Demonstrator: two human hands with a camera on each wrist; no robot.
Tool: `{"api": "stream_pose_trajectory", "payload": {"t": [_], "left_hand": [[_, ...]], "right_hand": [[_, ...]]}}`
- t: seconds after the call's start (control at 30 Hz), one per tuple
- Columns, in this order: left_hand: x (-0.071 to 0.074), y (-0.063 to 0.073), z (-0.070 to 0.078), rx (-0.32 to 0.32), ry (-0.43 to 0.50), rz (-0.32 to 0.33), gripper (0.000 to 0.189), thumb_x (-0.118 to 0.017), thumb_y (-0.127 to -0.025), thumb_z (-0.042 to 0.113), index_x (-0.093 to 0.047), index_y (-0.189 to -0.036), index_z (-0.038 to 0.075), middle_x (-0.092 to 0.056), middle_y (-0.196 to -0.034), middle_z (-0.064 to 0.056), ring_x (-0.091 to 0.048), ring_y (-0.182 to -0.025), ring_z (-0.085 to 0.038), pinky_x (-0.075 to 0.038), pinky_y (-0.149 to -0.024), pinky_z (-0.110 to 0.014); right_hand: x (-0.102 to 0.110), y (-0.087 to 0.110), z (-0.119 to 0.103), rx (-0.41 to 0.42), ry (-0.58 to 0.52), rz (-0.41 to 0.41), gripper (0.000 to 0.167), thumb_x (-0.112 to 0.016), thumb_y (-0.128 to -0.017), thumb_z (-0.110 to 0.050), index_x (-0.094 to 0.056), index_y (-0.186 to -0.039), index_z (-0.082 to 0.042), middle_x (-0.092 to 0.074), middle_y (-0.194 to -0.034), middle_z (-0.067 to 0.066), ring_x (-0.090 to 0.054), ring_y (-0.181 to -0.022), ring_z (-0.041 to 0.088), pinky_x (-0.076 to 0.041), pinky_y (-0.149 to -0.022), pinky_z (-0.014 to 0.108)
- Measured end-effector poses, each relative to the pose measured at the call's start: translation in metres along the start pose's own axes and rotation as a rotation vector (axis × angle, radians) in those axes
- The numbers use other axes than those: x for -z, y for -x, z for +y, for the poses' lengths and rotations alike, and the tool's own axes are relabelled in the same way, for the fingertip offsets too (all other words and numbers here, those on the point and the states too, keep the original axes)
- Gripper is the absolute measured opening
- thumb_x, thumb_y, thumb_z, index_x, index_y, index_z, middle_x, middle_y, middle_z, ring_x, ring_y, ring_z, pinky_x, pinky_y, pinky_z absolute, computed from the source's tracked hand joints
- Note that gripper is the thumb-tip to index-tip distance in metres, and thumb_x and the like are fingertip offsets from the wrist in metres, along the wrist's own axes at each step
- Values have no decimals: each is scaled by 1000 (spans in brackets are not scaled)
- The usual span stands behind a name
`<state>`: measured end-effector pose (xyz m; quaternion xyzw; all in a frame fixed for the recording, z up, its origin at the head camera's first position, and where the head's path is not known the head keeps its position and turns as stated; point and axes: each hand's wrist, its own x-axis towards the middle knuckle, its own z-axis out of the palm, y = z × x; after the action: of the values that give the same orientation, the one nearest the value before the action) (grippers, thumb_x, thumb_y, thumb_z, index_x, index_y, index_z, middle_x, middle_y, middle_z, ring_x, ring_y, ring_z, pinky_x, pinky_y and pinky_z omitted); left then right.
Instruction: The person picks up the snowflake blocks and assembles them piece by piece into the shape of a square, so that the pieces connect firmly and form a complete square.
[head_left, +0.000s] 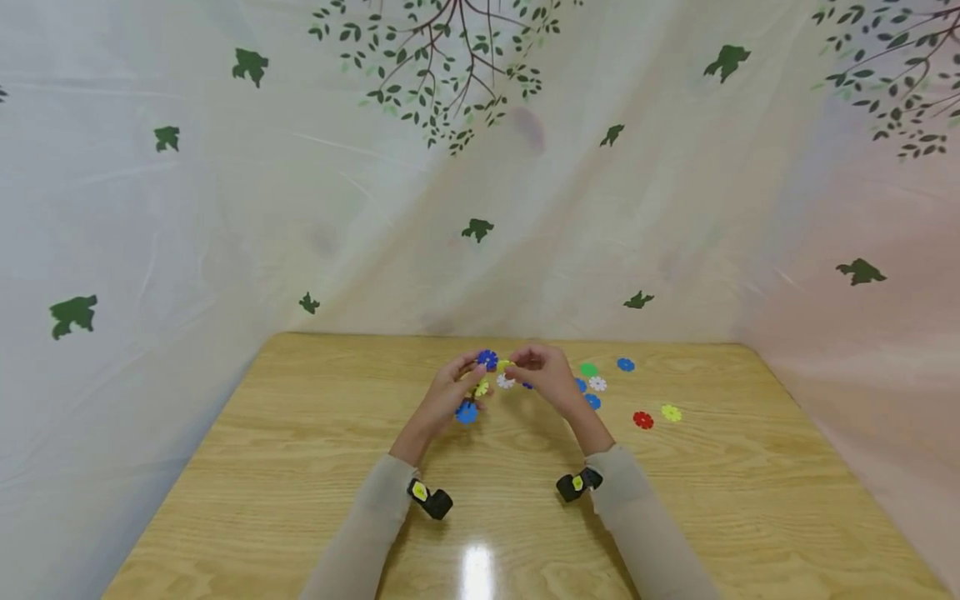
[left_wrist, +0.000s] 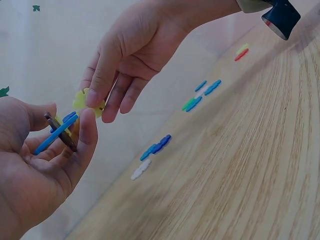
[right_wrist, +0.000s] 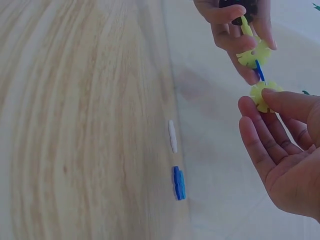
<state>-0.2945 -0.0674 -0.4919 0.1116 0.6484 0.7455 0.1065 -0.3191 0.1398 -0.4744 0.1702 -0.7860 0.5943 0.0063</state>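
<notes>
My left hand (head_left: 441, 398) grips a small chain of notched plastic snowflake discs joined edge to edge. In it are a light blue disc (head_left: 467, 412), a dark brown disc (left_wrist: 61, 133), a yellow disc (right_wrist: 254, 54) and a dark blue disc (head_left: 487, 359) at the far end. Thumb and fingertips of my right hand (head_left: 551, 382) pinch another yellow disc (right_wrist: 260, 96). Its edge meets the dark blue disc's edge in the right wrist view. Both hands are raised above the table, close together. The left fingers partly hide the chain.
On the wooden table (head_left: 510, 517) a white disc (head_left: 506, 382) and a dark blue disc (head_left: 528, 385) lie beyond the hands. Farther right are a green disc (head_left: 588, 369), several blue ones, another white disc (head_left: 597, 383), a red disc (head_left: 642, 420) and a loose yellow disc (head_left: 671, 412). A printed cloth hangs behind.
</notes>
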Motion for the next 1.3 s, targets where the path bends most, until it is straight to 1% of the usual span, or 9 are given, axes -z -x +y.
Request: {"api": "stream_pose_trajectory", "payload": {"t": [0.17,0.43,0.7,0.77,0.87,0.97,1.03,1.1,1.3], "left_hand": [[0,-1,-2,6,-2,-6,51,-48,-109,19,-36,-156,2,-45,-151,-25,-69,-91,-16,-59,-65,-24],[-1,-1,-3,2,-3,-21,50,-47,-110,17,-37,-156,1,-46,-150,-25,-69,-89,-13,-60,-66,-24],[-2,0,0,-11,-59,-48,49,-47,-110,19,-38,-156,3,-47,-150,-23,-69,-88,-13,-64,-73,-37],[-3,1,1,-16,-80,-55,49,-46,-110,20,-38,-156,5,-48,-148,-22,-69,-89,-14,-64,-76,-44],[-3,2,3,-30,-114,-65,51,-46,-110,20,-34,-159,10,-47,-144,-25,-70,-91,-18,-61,-79,-54],[-3,2,3,-52,-141,-72,53,-45,-110,20,-31,-161,14,-45,-139,-28,-70,-97,-30,-59,-80,-59],[-3,1,3,-61,-156,-66,52,-46,-110,21,-33,-160,16,-47,-136,-28,-68,-102,-40,-59,-80,-61],[-4,1,3,-68,-169,-52,50,-47,-110,20,-36,-158,15,-52,-134,-27,-67,-103,-46,-60,-77,-60],[-6,1,0,-80,-141,52,33,-47,-110,19,-53,-141,9,-64,-120,-29,-73,-84,-38,-62,-58,-36]], "right_hand": [[0,1,0,-1,2,21,17,-76,-91,-4,-70,-100,9,-74,-94,19,-71,-90,45,-58,-66,27],[-1,1,1,35,14,28,15,-77,-89,-3,-71,-97,9,-72,-96,27,-72,-84,39,-53,-62,22],[-2,0,3,63,26,12,14,-74,-90,1,-71,-99,12,-70,-100,32,-69,-74,7,-54,-64,22],[-2,4,-6,72,20,9,13,-73,-90,3,-71,-98,13,-70,-99,33,-71,-75,12,-53,-64,20],[-2,10,-21,81,10,12,12,-72,-90,5,-70,-97,15,-70,-99,34,-73,-81,32,-53,-64,19],[-2,14,-30,98,9,18,12,-72,-90,6,-70,-96,16,-70,-98,34,-70,-87,45,-54,-65,20],[-2,15,-32,105,15,23,12,-72,-90,6,-70,-96,16,-70,-98,33,-71,-86,45,-54,-64,20],[-2,15,-32,111,20,23,11,-73,-90,6,-71,-95,15,-71,-97,32,-72,-82,38,-55,-64,23],[-6,6,-7,119,4,-2,9,-77,-88,1,-73,-93,8,-73,-95,27,-70,-76,8,-58,-69,23]]}}
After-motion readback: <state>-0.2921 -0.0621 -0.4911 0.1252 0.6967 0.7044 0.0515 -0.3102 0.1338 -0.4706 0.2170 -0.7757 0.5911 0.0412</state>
